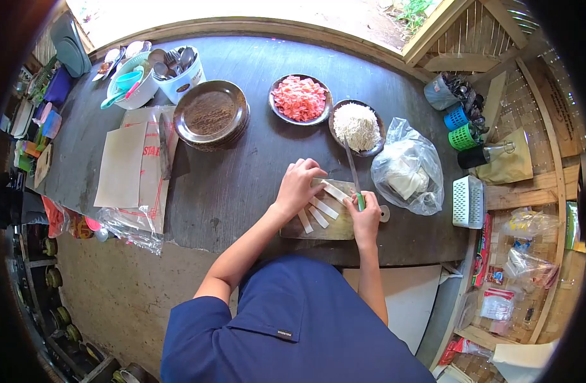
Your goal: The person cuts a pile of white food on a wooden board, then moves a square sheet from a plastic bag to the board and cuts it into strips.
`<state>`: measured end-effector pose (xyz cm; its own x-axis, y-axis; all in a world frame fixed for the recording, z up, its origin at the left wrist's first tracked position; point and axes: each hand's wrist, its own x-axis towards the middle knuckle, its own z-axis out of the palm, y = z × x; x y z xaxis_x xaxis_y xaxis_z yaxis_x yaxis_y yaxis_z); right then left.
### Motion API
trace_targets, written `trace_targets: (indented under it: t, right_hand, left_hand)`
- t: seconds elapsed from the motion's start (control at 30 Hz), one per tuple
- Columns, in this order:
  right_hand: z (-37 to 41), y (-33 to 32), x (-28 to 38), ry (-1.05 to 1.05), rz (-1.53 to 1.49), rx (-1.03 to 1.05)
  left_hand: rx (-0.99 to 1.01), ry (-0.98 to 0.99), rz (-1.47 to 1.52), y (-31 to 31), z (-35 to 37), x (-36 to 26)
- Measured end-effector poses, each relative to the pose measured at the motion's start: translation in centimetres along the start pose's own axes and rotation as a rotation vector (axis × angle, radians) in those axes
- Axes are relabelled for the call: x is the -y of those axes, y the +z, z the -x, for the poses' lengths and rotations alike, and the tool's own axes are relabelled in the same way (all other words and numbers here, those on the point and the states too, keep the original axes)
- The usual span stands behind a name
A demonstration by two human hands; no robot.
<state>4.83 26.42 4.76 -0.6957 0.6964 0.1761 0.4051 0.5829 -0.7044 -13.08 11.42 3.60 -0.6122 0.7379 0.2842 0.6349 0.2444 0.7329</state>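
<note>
My right hand (366, 217) is closed round the green handle of a knife (353, 167), its blade pointing away from me and reaching over the rim of a bowl. Curled at the upper part of the cutting board (337, 231), my left hand (299, 185) has its fingertips on the end of a white strip (335, 191). Several more white strips (318, 217) lie fanned out on the board below it. Beyond the board are a brown bowl of small pink-red pieces (299, 98) and a second bowl of finely cut white pieces (357, 126).
A clear plastic bag (408, 169) with white contents lies right of the board. Stacked brown plates (210, 112), a second knife (164, 147) and brown paper sheets (120, 169) are at left. Behind them stand a cutlery tub (181, 83) and a white basket (139, 96).
</note>
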Motion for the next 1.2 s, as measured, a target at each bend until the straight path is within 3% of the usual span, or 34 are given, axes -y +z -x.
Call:
trace_targets:
  t: [0.07,0.17,0.27,0.37,0.73,1.07,1.2]
  right_hand:
    - [0.9,0.1,0.1,-0.017,0.018,-0.044]
    - [2.7,-0.8,0.9,0.053,0.001,0.063]
    - [4.2,-0.5,1.9,0.088,0.026,0.144]
    - [4.7,0.1,1.7,-0.043,0.032,0.081]
    - [3.4,-0.1,1.2,0.081,0.038,0.260]
    - [3.8,0.3,1.2,0.051,-0.092,0.182]
    - [3.6,-0.4,2.1,0.176,-0.136,0.142]
  left_hand:
    - [-0.054,0.013,-0.013,-0.7,0.5,-0.1]
    - [0.138,0.094,-0.122,-3.1,1.5,0.2]
    - [0.200,0.145,-0.224,-3.9,2.6,0.1]
    - [0.243,0.184,-0.239,-4.1,3.1,-0.1]
    - [0.259,0.182,-0.187,-3.0,2.6,0.3]
    - [0.282,0.188,-0.118,-3.7,2.7,0.3]
    - [0.198,0.234,-0.082,-3.4,2.6,0.4]
